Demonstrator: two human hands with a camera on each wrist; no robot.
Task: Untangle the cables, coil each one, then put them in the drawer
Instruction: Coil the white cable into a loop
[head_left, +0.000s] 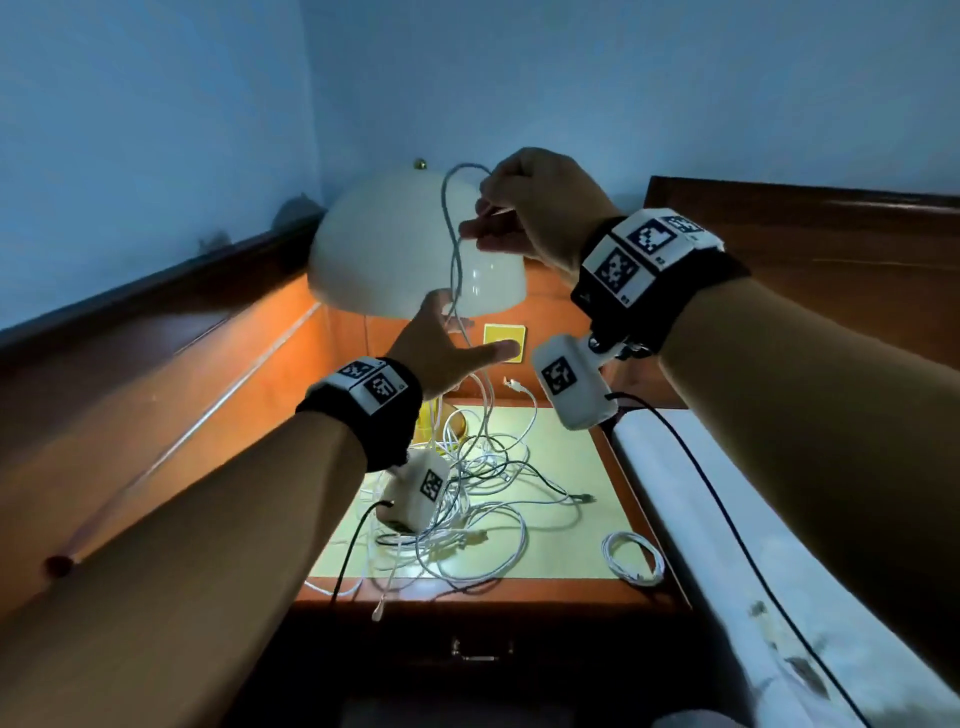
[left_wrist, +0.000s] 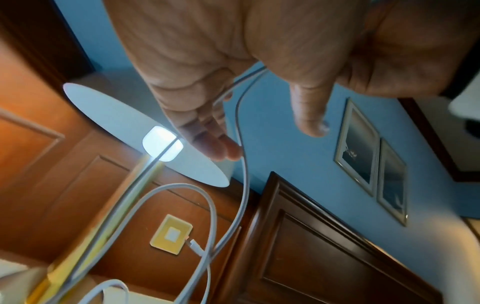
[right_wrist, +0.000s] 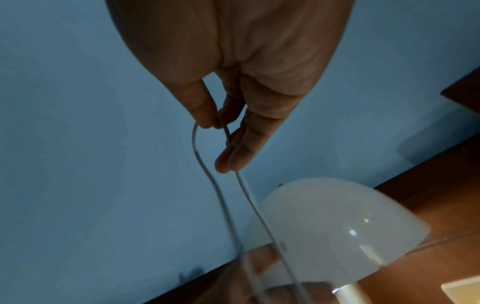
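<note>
White cable (head_left: 453, 244) pinched by right hand (head_left: 535, 205), left hand (head_left: 447, 348) open beneath

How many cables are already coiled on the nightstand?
1: a coiled white cable lies at the nightstand's front right corner, apart from the tangled pile. Others could be hidden under it.

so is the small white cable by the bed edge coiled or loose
Coiled: the small white cable lies in a neat ring on the nightstand top, apart from the tangled pile.

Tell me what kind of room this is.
Probably a bedroom: a lit white dome-shaded lamp on a wooden bedside table, a dark wooden headboard, and white bedding alongside.
</note>
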